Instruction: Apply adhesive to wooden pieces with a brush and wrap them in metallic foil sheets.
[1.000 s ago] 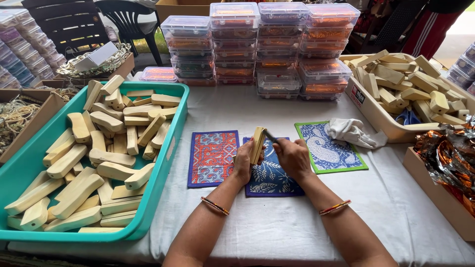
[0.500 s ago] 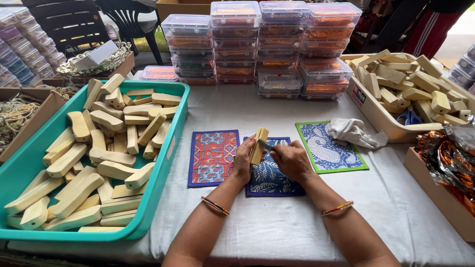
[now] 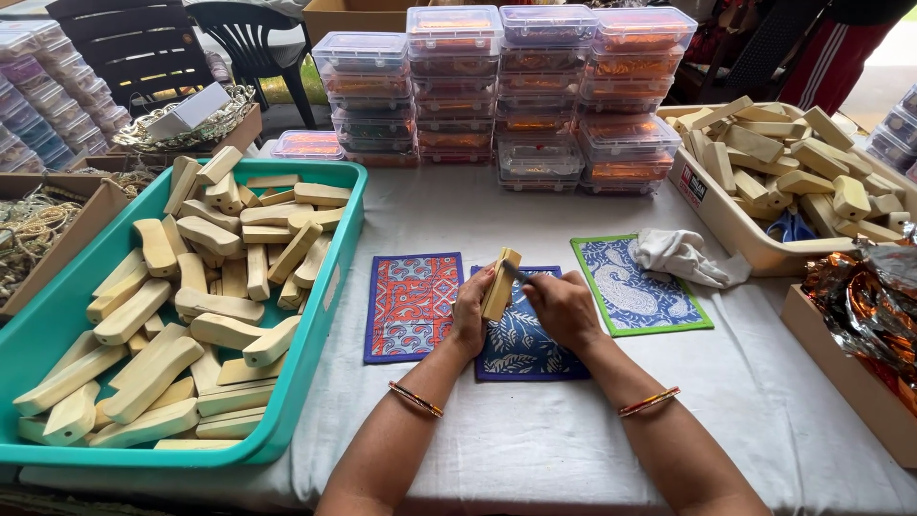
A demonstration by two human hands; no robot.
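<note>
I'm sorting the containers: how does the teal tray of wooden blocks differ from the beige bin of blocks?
The teal tray sits on the person's left, the beige bin at the far right. The tray is bright teal; the bin is pale beige. The tray looks wider, with blocks spread fairly flat, while the bin's blocks heap above its rim. Both hold similar pale wooden blocks and rest on the white-covered table.

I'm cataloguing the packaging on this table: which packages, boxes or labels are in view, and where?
Clear lidded boxes: stacked at the back, orange contents.
Single clear box: behind the teal tray, flat.
Label: on the cream bin's side, small, dark and red.
White carton: back left, in a basket.
Foil packs: right, coppery, crinkled.
</note>
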